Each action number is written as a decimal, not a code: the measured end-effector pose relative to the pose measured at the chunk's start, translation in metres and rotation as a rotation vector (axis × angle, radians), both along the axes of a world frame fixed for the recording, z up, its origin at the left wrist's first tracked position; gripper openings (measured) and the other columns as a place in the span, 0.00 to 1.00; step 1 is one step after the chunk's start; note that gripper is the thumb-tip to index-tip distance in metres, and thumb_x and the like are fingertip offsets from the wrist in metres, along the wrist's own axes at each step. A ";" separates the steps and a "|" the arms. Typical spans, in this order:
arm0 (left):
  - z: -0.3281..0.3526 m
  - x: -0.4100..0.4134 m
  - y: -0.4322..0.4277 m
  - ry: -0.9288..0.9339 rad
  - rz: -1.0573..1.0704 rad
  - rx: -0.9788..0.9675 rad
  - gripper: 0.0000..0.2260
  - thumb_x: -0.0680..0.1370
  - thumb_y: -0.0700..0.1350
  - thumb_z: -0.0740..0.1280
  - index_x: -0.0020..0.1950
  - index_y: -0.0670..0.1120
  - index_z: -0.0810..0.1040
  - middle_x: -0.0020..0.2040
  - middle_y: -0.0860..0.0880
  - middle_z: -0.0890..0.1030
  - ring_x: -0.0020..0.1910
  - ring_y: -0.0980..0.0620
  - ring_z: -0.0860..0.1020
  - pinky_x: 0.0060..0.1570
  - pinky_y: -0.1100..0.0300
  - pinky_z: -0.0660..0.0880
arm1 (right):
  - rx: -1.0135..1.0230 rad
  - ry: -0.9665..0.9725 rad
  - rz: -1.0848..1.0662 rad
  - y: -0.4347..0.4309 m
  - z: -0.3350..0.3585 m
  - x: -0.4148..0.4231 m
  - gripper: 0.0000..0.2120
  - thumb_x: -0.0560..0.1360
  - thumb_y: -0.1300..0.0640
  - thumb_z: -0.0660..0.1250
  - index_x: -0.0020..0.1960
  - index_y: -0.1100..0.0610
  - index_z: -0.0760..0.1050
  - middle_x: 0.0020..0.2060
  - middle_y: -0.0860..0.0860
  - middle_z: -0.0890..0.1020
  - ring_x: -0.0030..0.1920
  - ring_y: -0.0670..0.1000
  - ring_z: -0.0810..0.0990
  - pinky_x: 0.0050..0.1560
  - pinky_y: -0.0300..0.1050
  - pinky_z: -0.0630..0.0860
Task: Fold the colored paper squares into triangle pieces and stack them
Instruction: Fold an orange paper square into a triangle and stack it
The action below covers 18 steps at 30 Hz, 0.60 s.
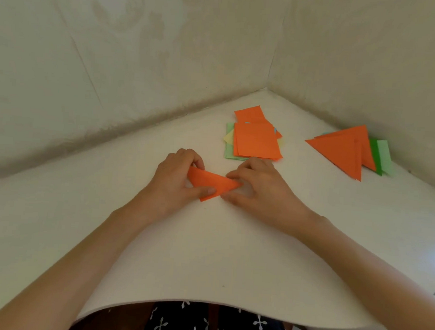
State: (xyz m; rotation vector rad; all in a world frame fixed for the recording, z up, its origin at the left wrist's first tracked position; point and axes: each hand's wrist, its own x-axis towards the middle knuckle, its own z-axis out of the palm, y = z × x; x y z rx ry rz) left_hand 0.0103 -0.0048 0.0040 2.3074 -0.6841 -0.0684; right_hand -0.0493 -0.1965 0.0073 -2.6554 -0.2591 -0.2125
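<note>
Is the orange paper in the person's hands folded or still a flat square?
Folded: the orange paper held by the left hand and right hand shows a triangle, not a square. Crease flatness: cannot tell.

Left end of orange paper [211,183] hidden under my left hand [175,175]. Lower sheets of square stack [256,141] mostly covered.

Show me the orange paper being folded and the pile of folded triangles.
Orange paper being folded [211,181]: head view, middle of its face.
Pile of folded orange and green paper triangles [340,152]: head view, top orange triangle.
</note>
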 end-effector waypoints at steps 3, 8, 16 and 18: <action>0.002 -0.001 0.003 0.019 -0.029 -0.095 0.13 0.73 0.43 0.72 0.44 0.55 0.69 0.44 0.55 0.76 0.45 0.54 0.73 0.47 0.61 0.68 | 0.113 -0.033 -0.014 0.009 0.004 0.002 0.06 0.73 0.57 0.70 0.48 0.57 0.79 0.45 0.51 0.77 0.49 0.52 0.71 0.50 0.44 0.67; 0.004 0.004 -0.006 -0.263 -0.075 -0.134 0.06 0.77 0.36 0.67 0.50 0.46 0.79 0.46 0.54 0.79 0.46 0.57 0.77 0.50 0.60 0.73 | 0.277 -0.139 -0.106 -0.006 0.011 -0.009 0.01 0.74 0.62 0.69 0.43 0.59 0.79 0.37 0.46 0.78 0.40 0.45 0.73 0.43 0.34 0.67; 0.006 0.011 -0.068 -0.340 -0.178 -0.211 0.10 0.76 0.47 0.61 0.49 0.43 0.78 0.50 0.53 0.74 0.50 0.55 0.75 0.51 0.60 0.72 | -0.115 -0.689 -0.280 -0.090 0.012 -0.024 0.03 0.72 0.69 0.63 0.40 0.66 0.72 0.40 0.61 0.78 0.37 0.53 0.71 0.35 0.44 0.68; 0.000 0.010 -0.081 -0.346 -0.217 -0.210 0.12 0.76 0.49 0.59 0.49 0.43 0.78 0.50 0.53 0.73 0.49 0.54 0.76 0.49 0.55 0.73 | -0.222 -0.662 -0.309 -0.110 0.011 -0.022 0.02 0.72 0.67 0.60 0.41 0.64 0.70 0.40 0.61 0.78 0.37 0.57 0.72 0.33 0.46 0.67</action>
